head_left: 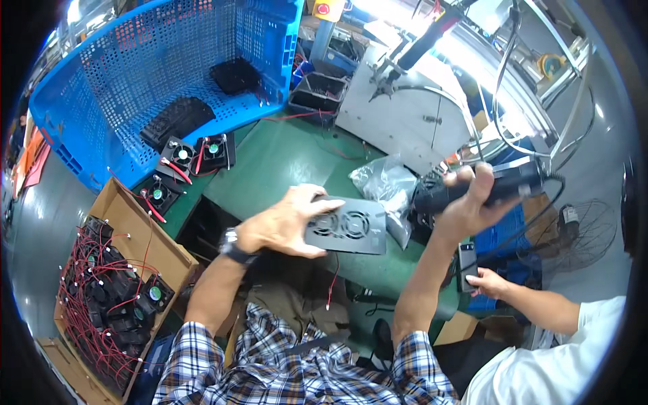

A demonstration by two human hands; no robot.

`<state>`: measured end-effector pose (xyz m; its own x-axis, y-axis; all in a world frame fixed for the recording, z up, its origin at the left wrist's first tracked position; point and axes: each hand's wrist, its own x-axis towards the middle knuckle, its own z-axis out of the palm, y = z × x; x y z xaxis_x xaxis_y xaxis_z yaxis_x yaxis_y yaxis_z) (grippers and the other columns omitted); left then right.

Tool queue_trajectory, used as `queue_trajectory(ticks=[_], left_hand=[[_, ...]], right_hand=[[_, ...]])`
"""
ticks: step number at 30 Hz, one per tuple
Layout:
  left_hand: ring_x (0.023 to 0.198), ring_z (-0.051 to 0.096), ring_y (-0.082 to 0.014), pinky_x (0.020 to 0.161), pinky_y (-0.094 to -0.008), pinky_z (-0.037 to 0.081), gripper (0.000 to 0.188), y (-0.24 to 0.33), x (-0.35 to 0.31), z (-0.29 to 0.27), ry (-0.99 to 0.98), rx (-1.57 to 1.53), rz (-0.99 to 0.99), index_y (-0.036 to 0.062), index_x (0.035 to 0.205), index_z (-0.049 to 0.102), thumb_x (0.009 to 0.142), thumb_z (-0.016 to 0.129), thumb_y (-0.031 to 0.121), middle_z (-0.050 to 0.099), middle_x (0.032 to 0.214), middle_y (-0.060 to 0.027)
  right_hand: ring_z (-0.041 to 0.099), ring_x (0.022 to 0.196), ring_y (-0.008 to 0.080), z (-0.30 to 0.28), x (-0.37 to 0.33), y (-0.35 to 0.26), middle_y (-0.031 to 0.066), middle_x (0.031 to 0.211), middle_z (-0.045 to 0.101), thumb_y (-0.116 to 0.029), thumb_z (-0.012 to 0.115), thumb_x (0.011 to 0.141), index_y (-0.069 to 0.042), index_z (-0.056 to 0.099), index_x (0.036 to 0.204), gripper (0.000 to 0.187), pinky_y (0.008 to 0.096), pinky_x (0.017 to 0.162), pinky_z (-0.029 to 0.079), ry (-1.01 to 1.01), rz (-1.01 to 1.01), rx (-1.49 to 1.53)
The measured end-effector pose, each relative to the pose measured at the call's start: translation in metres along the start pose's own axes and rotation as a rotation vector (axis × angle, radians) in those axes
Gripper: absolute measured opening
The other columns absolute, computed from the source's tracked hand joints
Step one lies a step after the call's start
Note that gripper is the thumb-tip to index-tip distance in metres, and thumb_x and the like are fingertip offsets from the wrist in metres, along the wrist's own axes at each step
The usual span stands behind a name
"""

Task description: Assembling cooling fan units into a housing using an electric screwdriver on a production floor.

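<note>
My left hand (290, 223) grips a dark grey rectangular panel (368, 229) by its left end, above the near part of the green bench. Two round slotted vents are cut in the panel. Below it dangles a red lead (333, 283) with a small white plug. At the right, my right hand (469, 209) is closed around a bulky black elongated tool (509, 182), with a cable near its right end. The tool's exact kind is unclear. Close to its left end lies a clear plastic bag (388, 181).
A blue perforated crate (162, 74) with black parts stands far left. Small fans (214, 150) with red leads lie before it. A cardboard box (121, 202) at left is full of wired fans. A grey cabinet (398, 115) stands behind. At right, another person's hand (493, 282) holds a phone (466, 264).
</note>
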<state>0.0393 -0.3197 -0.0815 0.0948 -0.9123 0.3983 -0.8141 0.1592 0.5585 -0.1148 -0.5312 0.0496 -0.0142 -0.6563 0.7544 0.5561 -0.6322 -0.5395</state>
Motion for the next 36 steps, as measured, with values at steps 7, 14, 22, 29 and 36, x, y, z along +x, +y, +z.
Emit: queue_trajectory(ticks=[7,14,22,29,36], left_hand=[[0.126,0.058,-0.0328,0.111,-0.0416,0.044,0.097,-0.021,-0.031,-0.109,0.546,0.208,-0.335,0.0026,0.15,0.053,0.068,0.091,0.037,0.06,0.131,-0.0216],[0.124,0.058,-0.0515,0.106,-0.056,0.045,0.092,-0.119,0.054,-0.154,1.32,0.176,-0.964,0.0,0.13,0.069,0.069,0.081,0.067,0.061,0.128,-0.0399],[0.137,0.054,-0.0442,0.12,-0.0506,0.034,0.094,-0.235,0.09,-0.222,0.878,0.422,-1.469,-0.0012,0.135,0.066,0.074,0.072,0.07,0.059,0.143,-0.031],[0.143,0.037,-0.0533,0.115,-0.062,0.035,0.09,-0.267,0.128,-0.206,0.8,0.363,-1.576,0.0069,0.139,0.066,0.075,0.078,0.069,0.035,0.156,-0.0379],[0.141,0.048,-0.0462,0.119,-0.0483,0.036,0.085,-0.278,0.119,-0.234,0.994,0.221,-1.307,-0.0115,0.137,0.059,0.1,0.043,0.063,0.052,0.147,-0.0345]], right_hand=[[0.06,0.07,0.0145,-0.021,0.012,-0.021,0.0099,0.099,0.061,-0.025,0.07,0.101,-0.015,0.027,0.157,0.071,0.0271,0.05,0.052,0.019,0.024,0.065],[0.06,0.07,0.0144,-0.012,-0.013,0.004,0.0092,0.102,0.062,-0.021,0.071,0.101,-0.017,0.017,0.163,0.083,0.0297,0.054,0.055,-0.158,0.226,0.084],[0.063,0.069,0.0166,-0.019,-0.024,0.022,0.0105,0.102,0.061,-0.019,0.072,0.099,-0.006,0.029,0.153,0.071,0.0322,0.054,0.057,-0.216,0.286,0.121],[0.065,0.074,0.0181,-0.032,-0.029,0.031,0.0113,0.106,0.061,-0.015,0.074,0.097,-0.007,0.027,0.156,0.076,0.0335,0.056,0.059,-0.216,0.31,0.106],[0.066,0.077,0.0179,-0.032,-0.035,0.034,0.0116,0.106,0.061,-0.015,0.074,0.097,-0.009,0.028,0.155,0.075,0.0333,0.057,0.059,-0.226,0.309,0.107]])
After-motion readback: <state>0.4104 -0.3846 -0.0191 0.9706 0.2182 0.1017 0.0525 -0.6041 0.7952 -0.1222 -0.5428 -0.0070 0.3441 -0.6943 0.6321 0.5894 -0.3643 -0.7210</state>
